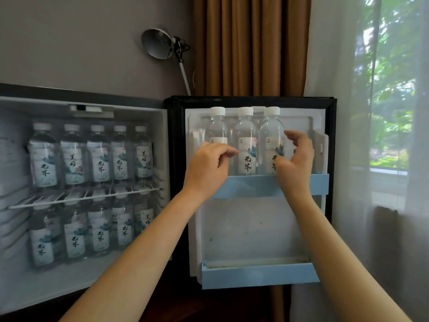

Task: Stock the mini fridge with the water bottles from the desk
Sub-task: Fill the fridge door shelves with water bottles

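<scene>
The mini fridge (21, 287) stands open. Several labelled water bottles fill its upper wire shelf (97, 156) and its floor (99, 233). On the open door, the upper blue shelf (250, 184) holds three white-capped bottles in front and the cap of another (258, 109) behind. My left hand (209, 166) is curled in front of the left bottle (217, 126), hiding its lower half. My right hand (296, 159) cups the right side of the right bottle (271, 133), fingers apart, thumb at the label. The middle bottle (246, 145) stands untouched between them.
The lower blue door shelf (260, 275) has nothing in it. A metal desk lamp (160, 44) rises behind the fridge, before brown curtains (250, 45). A sheer curtain and window (390, 89) are at the right. The desk is out of view.
</scene>
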Demonstrator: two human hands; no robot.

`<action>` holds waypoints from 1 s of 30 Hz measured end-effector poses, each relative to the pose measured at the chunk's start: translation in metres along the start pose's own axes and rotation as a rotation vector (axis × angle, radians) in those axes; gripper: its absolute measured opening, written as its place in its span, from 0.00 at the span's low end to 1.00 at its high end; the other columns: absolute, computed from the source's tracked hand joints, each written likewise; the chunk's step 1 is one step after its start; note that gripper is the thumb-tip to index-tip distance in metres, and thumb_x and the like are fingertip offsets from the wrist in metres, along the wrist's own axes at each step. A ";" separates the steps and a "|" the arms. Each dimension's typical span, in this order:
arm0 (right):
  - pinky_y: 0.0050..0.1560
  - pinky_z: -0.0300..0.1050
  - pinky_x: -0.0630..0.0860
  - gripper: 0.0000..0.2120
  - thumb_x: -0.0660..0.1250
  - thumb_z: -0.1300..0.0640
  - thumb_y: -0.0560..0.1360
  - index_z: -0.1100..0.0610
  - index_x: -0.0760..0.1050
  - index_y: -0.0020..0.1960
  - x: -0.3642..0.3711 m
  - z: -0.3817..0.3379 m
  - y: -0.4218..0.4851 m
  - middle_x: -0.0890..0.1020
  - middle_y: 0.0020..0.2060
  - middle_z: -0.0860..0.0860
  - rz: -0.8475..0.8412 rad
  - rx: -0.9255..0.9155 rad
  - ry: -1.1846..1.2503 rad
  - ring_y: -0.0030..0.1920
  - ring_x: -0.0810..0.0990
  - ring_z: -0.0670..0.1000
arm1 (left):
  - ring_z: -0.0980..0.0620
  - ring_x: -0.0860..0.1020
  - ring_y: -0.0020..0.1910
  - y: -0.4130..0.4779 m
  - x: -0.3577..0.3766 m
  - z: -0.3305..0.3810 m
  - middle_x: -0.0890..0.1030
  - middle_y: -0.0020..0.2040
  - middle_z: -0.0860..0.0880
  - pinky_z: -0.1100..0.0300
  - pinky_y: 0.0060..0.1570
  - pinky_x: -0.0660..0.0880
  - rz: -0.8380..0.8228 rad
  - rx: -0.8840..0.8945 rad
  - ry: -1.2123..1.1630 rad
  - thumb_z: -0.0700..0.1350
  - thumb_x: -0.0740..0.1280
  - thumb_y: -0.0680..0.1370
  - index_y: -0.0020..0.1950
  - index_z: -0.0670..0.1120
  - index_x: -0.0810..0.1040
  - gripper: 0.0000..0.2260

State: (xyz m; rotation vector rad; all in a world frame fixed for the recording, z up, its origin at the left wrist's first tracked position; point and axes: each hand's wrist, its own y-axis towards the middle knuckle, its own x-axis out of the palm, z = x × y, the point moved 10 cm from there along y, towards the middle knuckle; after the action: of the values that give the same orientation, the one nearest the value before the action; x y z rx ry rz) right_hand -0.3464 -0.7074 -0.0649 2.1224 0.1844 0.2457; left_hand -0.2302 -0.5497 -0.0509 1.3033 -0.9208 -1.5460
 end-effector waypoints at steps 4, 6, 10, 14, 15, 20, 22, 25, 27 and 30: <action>0.47 0.25 0.63 0.18 0.57 0.69 0.62 0.64 0.74 0.50 0.016 -0.042 -0.030 0.72 0.45 0.49 0.089 -0.215 -0.049 0.49 0.69 0.51 | 0.53 0.76 0.46 -0.016 -0.028 -0.021 0.83 0.43 0.50 0.65 0.46 0.72 0.091 -0.043 0.014 0.31 0.62 0.74 0.47 0.42 0.83 0.12; 0.48 0.26 0.62 0.17 0.56 0.69 0.61 0.64 0.75 0.46 0.039 -0.059 -0.046 0.73 0.42 0.49 0.043 -0.294 -0.051 0.47 0.69 0.52 | 0.53 0.77 0.45 -0.025 -0.042 -0.033 0.82 0.42 0.50 0.63 0.46 0.73 0.114 -0.066 0.031 0.30 0.61 0.73 0.45 0.42 0.83 0.13; 0.49 0.25 0.61 0.16 0.52 0.63 0.62 0.64 0.76 0.41 0.091 -0.087 -0.082 0.76 0.37 0.55 -0.086 -0.387 0.009 0.44 0.69 0.51 | 0.54 0.76 0.44 -0.048 -0.075 -0.064 0.81 0.42 0.51 0.64 0.45 0.70 0.121 -0.136 0.101 0.30 0.61 0.72 0.44 0.43 0.83 0.13; 0.44 0.29 0.63 0.14 0.53 0.63 0.64 0.63 0.77 0.40 0.149 -0.111 -0.124 0.77 0.36 0.54 -0.247 -0.409 0.101 0.43 0.69 0.51 | 0.57 0.75 0.42 -0.076 -0.122 -0.098 0.79 0.41 0.53 0.74 0.42 0.68 0.126 -0.234 0.180 0.29 0.62 0.72 0.44 0.42 0.83 0.13; 0.42 0.32 0.63 0.13 0.54 0.63 0.65 0.63 0.77 0.40 0.164 -0.117 -0.137 0.77 0.36 0.54 -0.281 -0.414 0.127 0.42 0.70 0.51 | 0.57 0.75 0.42 -0.085 -0.137 -0.106 0.80 0.40 0.52 0.76 0.42 0.68 0.136 -0.252 0.206 0.29 0.62 0.72 0.44 0.42 0.83 0.13; 0.40 0.36 0.63 0.12 0.54 0.62 0.65 0.62 0.76 0.38 0.241 -0.150 -0.205 0.76 0.33 0.54 -0.466 -0.413 0.244 0.39 0.72 0.53 | 0.57 0.76 0.43 -0.141 -0.217 -0.150 0.80 0.41 0.53 0.75 0.43 0.69 0.172 -0.402 0.320 0.30 0.62 0.73 0.44 0.43 0.83 0.13; 0.39 0.35 0.61 0.13 0.53 0.61 0.65 0.62 0.76 0.37 0.275 -0.163 -0.237 0.78 0.33 0.54 -0.560 -0.386 0.296 0.38 0.74 0.55 | 0.58 0.75 0.43 -0.170 -0.255 -0.166 0.80 0.41 0.53 0.78 0.43 0.66 0.197 -0.466 0.382 0.30 0.62 0.73 0.44 0.42 0.83 0.13; 0.38 0.35 0.60 0.13 0.53 0.61 0.65 0.62 0.77 0.37 0.324 -0.185 -0.292 0.79 0.34 0.55 -0.703 -0.345 0.353 0.38 0.75 0.58 | 0.57 0.75 0.41 -0.218 -0.311 -0.186 0.81 0.42 0.51 0.77 0.41 0.66 0.207 -0.573 0.491 0.30 0.61 0.72 0.43 0.43 0.83 0.13; 0.39 0.35 0.61 0.13 0.54 0.61 0.65 0.61 0.77 0.37 0.353 -0.202 -0.331 0.79 0.34 0.56 -0.796 -0.310 0.389 0.39 0.76 0.59 | 0.57 0.75 0.42 -0.254 -0.349 -0.200 0.82 0.44 0.51 0.74 0.40 0.67 0.203 -0.676 0.567 0.31 0.61 0.73 0.44 0.45 0.83 0.13; 0.39 0.37 0.62 0.12 0.56 0.63 0.64 0.61 0.78 0.38 0.391 -0.229 -0.391 0.77 0.34 0.54 -0.943 -0.261 0.429 0.41 0.76 0.57 | 0.57 0.77 0.47 -0.309 -0.408 -0.220 0.82 0.47 0.51 0.70 0.45 0.68 0.231 -0.834 0.652 0.32 0.62 0.74 0.44 0.47 0.83 0.13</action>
State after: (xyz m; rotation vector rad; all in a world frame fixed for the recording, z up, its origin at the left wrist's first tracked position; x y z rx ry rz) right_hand -0.0383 -0.2241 -0.2362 1.5009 1.2807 0.1392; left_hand -0.0423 -0.0621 -0.2431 0.9249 0.0202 -1.0182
